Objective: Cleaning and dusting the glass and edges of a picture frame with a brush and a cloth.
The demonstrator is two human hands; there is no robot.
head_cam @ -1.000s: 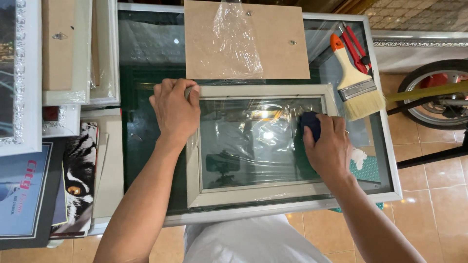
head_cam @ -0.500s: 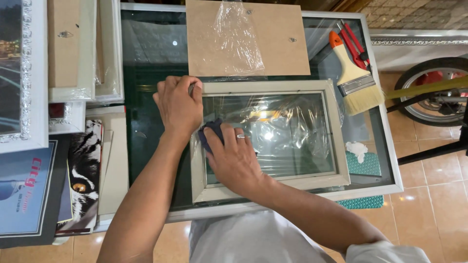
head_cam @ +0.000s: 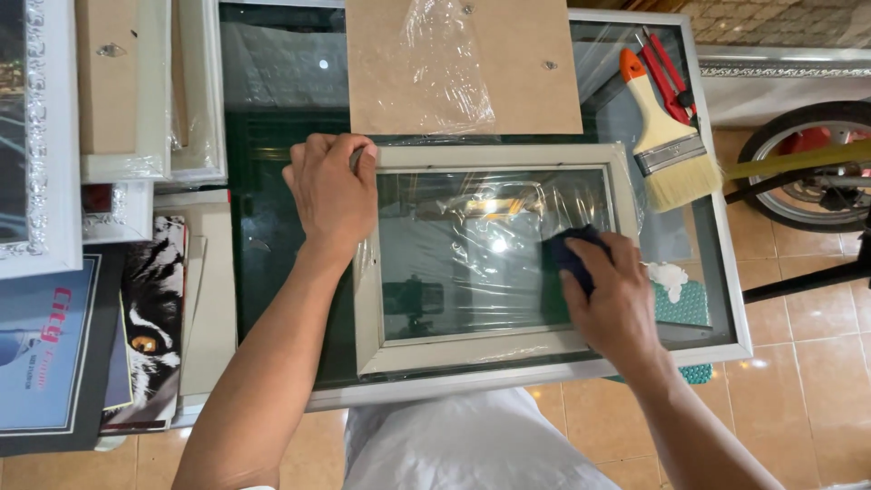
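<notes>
While our left hand (head_cam: 328,192) presses flat on the upper left corner of the pale picture frame (head_cam: 494,156), fingers curled over its edge and pinning it rather than gripping it, our right hand (head_cam: 612,295) is closed around a dark blue cloth (head_cam: 567,250) and holds it against the glass pane (head_cam: 463,263) near the frame's right side. We see the frame lying flat on the glass tabletop (head_cam: 272,227), its long axis running left to right in front of us, so nearly all of the pane stretches leftward from the cloth toward our left hand. Our right hand is the nearer one to the uncovered glass. Beyond the frame rests a brown backing board (head_cam: 535,100), touching its far edge, and a paintbrush (head_cam: 667,141) lies just to the right.
</notes>
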